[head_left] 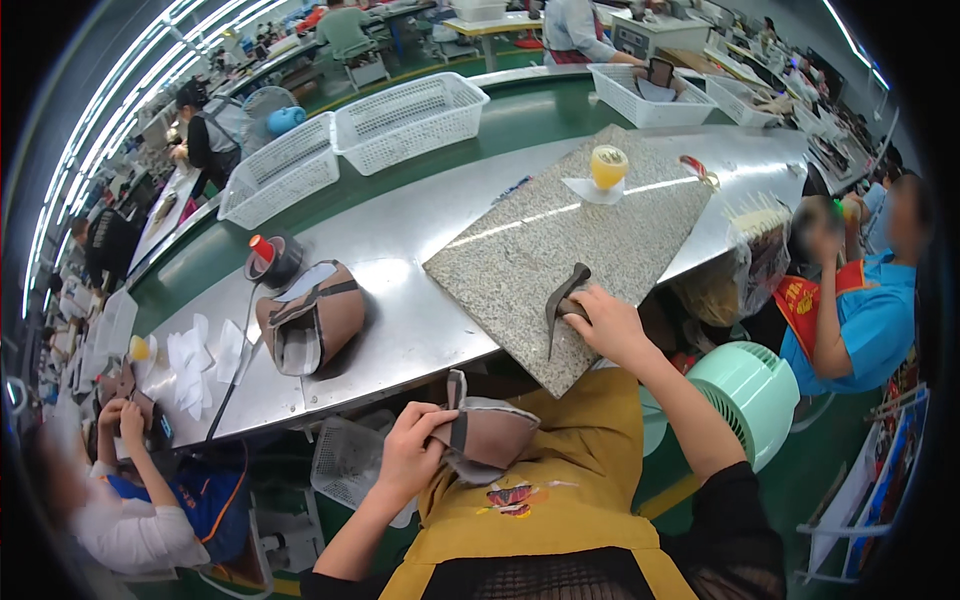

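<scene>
— Under the right hand (608,325), what lies there?

— A dark curved strip (562,300), a thin piece of shoe material, flat on the speckled stone slab (560,225). The fingers are bent over its near end and press it down. I judge that a pinning hold and not a full grasp.

— Which way does the strip run from that hand?

— Its long axis goes from the hand's fingertips outward to the hand's left. One end curls up and away from the person, the other tapers down toward the slab's near corner (the tip looks very thin).

— And the left hand (410,450)?

— Closed on a shoe upper (485,432), brownish with a grey lining and a dark strap, held low against the yellow apron (570,480). The thumb is on top and the fingers are wrapped underneath.

— Which hand is nearer the strip?

— The right one, plainly, since it touches it. The left sits well apart, below and to the strip's left, off the slab's edge.

— So how do the two pieces lie to each other?

— The upper is down and to the left of the right hand, and the strip's tapering end points roughly toward it. Farther off past the left hand a second upper (310,320) rests on the steel bench (400,330).
</scene>
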Tool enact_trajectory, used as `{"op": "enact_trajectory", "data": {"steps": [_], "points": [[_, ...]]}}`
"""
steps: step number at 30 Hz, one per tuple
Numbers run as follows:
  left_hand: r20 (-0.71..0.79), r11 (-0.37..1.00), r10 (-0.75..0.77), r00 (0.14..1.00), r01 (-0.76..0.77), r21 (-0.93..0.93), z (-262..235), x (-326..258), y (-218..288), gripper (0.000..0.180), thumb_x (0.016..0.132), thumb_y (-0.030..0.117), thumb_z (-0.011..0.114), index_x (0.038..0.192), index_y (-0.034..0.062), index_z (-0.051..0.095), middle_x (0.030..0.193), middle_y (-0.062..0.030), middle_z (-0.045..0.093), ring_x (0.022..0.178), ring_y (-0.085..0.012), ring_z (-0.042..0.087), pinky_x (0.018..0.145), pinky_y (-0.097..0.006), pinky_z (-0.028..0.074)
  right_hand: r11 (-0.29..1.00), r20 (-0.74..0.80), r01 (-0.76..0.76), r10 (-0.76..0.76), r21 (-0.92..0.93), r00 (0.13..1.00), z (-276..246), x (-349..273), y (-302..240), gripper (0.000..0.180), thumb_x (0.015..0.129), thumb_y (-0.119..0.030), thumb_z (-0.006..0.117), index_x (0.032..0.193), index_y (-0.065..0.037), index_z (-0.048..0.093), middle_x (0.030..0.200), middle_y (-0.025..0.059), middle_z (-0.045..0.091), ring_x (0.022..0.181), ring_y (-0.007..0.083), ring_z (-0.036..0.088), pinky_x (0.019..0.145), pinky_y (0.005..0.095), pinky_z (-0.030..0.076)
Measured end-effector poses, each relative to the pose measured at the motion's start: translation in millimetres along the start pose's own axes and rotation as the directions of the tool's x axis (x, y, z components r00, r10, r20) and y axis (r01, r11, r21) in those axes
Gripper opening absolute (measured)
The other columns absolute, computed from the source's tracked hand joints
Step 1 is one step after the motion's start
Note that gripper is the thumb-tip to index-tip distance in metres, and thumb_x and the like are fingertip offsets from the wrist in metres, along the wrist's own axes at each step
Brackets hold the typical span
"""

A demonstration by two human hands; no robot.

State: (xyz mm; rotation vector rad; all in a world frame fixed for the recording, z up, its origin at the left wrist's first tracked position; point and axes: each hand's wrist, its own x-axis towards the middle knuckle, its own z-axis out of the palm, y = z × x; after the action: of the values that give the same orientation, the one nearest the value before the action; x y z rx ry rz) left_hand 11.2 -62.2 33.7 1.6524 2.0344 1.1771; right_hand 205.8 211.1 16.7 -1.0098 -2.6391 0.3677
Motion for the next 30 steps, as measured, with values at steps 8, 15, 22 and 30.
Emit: {"op": "enact_trajectory", "data": {"steps": [8,15,22,30], "points": [[-0.059,0.978,-0.069,0.996,0.079,0.192,-35.2,-15.6,29.8,0.032,0.073,-0.006,0.062,0.102,0.0072,0.069,0.093,-0.0092,0.061,0.085,-0.0274,0.062,0.074,-0.033,0.050,0.374,-0.501,0.583,-0.299,0.722,0.812,-146.5,-36.5,-102.7,0.035,0.087,-0.020,0.057,0.117,-0.003,0.059,0.122,0.0154,0.057,0.102,0.0316,0.057,0.092,0.0445,0.044],[-0.107,0.982,0.030,0.994,-0.009,0.190,-35.9,10.1,66.8,0.027,0.078,-0.008,0.056,0.100,0.0025,0.065,0.096,-0.0120,0.066,0.091,-0.0288,0.064,0.081,-0.034,0.050,-0.310,-0.762,0.696,-0.271,0.648,0.588,-182.2,-86.6,-125.2,0.034,0.089,-0.020,0.056,0.117,-0.002,0.058,0.122,0.0153,0.057,0.105,0.0296,0.057,0.094,0.0429,0.043],[-0.132,0.997,-0.068,0.989,0.064,-0.035,-38.9,44.5,62.9,0.025,0.090,-0.006,0.045,0.108,-0.0015,0.060,0.108,-0.0132,0.067,0.104,-0.0195,0.062,0.092,-0.029,0.045,-0.395,-0.793,0.691,-0.223,0.605,0.566,-166.2,-93.3,-128.1,0.033,0.091,-0.019,0.054,0.118,-0.001,0.056,0.121,0.0152,0.057,0.107,0.0276,0.056,0.096,0.0413,0.042],[-0.191,0.772,0.001,0.982,-0.122,-0.623,-20.4,118.1,44.0,0.014,0.094,0.000,0.047,0.104,-0.0018,0.056,0.113,-0.0179,0.064,0.104,-0.0207,0.061,0.092,-0.030,0.047,-0.353,-0.811,0.732,-0.194,0.582,0.552,-158.4,-84.4,-126.8,0.032,0.093,-0.019,0.052,0.118,0.001,0.055,0.121,0.0150,0.056,0.111,0.0253,0.056,0.098,0.0395,0.041]]}}
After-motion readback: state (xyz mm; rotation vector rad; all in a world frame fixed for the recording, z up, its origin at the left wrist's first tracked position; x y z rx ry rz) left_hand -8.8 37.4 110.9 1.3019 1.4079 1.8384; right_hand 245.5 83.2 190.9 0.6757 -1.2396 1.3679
